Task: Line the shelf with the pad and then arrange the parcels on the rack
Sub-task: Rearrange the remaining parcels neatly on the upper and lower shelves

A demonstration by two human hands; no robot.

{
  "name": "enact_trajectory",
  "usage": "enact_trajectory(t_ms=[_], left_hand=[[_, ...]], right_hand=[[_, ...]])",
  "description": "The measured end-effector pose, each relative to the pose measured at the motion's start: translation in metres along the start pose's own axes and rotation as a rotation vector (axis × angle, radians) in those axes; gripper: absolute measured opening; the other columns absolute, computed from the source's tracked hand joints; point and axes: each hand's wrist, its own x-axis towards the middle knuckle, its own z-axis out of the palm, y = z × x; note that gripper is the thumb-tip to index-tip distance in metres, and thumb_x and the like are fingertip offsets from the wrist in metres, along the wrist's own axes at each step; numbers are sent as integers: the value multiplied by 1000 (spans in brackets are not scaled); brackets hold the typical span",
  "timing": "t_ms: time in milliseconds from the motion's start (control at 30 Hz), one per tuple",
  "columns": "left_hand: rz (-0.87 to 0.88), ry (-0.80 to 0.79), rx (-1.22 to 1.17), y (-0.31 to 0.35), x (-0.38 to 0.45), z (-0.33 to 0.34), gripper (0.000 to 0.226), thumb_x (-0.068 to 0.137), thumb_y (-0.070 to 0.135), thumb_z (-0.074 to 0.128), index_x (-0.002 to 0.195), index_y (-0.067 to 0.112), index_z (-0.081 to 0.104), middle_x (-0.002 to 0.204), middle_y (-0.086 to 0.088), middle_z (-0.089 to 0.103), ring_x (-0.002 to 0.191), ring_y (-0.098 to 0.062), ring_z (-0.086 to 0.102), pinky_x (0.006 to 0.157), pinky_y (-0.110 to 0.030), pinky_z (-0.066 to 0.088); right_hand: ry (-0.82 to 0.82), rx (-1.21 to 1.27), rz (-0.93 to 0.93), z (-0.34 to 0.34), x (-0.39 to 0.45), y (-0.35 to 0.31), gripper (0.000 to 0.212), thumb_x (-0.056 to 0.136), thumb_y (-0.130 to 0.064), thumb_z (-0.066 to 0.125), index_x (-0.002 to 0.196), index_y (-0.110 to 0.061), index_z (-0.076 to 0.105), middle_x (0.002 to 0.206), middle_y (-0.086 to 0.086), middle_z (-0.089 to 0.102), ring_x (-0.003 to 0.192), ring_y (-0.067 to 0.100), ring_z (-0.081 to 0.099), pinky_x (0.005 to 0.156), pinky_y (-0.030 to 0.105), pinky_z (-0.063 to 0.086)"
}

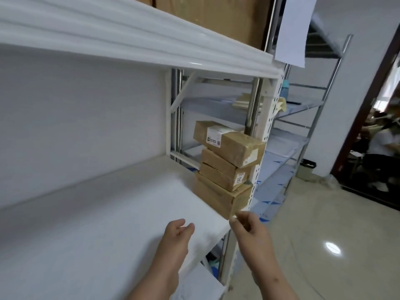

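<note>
**Hands at shelf edge, parcels stacked right**

My left hand [178, 229] hovered loosely open over the white foam pad [108, 213] lining the shelf, holding nothing. My right hand [249, 226] had fingers curled, fingertips pinched at the bottom brown cardboard parcel's [218, 198] front corner. Three brown parcels stood stacked at the pad's right end, against the white perforated rack post [263, 152], just beyond both hands.

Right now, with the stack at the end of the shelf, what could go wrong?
1. The three brown cardboard parcels are stacked crookedly at the shelf's right end; the top one overhangs and could topple.
2. The right hand is at the white foam pad corner under the bottom parcel; tugging there may shift the stack.
3. The pad's front edge overhangs near the left hand and may sag or slide.
</note>
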Motion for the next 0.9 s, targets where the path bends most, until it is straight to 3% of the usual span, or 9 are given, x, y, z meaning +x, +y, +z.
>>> enact_trajectory(t_ms=[100,200,400,500,600,700,800,900], left_hand=[[-18,-7,-21,18,20,14,29,97,34,58,124,27,50,124,2,53,115,-19,54,107,-40,44],[2,37,-52,34,41,26,31,97,36,58,125,27,51,128,2,53,115,-17,55,107,-41,44],[62,133,-181,59,76,67,27,97,30,58,123,24,57,124,2,60,113,-14,58,100,-37,48],[92,161,-219,68,86,87,25,98,29,58,122,24,59,122,2,61,113,-14,59,93,-34,49],[116,198,-257,72,92,101,19,98,28,56,116,25,61,120,1,63,112,-15,60,92,-35,49],[119,201,-311,71,94,113,17,98,30,56,114,26,61,122,1,63,114,-17,59,96,-37,48],[127,179,-354,75,93,125,18,96,34,58,112,26,62,122,0,64,116,-19,58,101,-42,47],[140,106,-434,86,87,127,29,88,47,58,109,28,65,115,0,71,113,-22,63,105,-51,45]], right_hand=[[169,35,-107,-9,51,-16,51,88,-41,68,133,-25,50,132,0,51,112,15,53,99,44,49],[300,73,-197,-17,100,-40,81,78,-51,74,145,-31,32,145,0,34,129,20,42,107,48,42],[182,-4,-264,-23,177,-67,114,64,-55,84,152,-32,17,155,2,18,143,26,23,115,51,29],[188,-97,-282,-21,196,-61,114,59,-58,85,149,-31,22,146,0,19,137,28,21,114,53,31],[253,-152,-360,-17,203,-54,95,56,-58,84,136,-29,41,135,0,24,127,27,26,110,55,34],[257,-123,-421,-18,204,-48,87,55,-54,86,128,-27,48,129,-2,27,123,24,30,110,52,34],[233,106,-521,-21,200,-42,79,55,-48,88,120,-26,48,123,-8,23,120,16,35,108,40,42],[264,249,-708,-19,188,-43,77,56,-51,80,118,-17,50,125,1,25,120,11,35,108,24,37]])
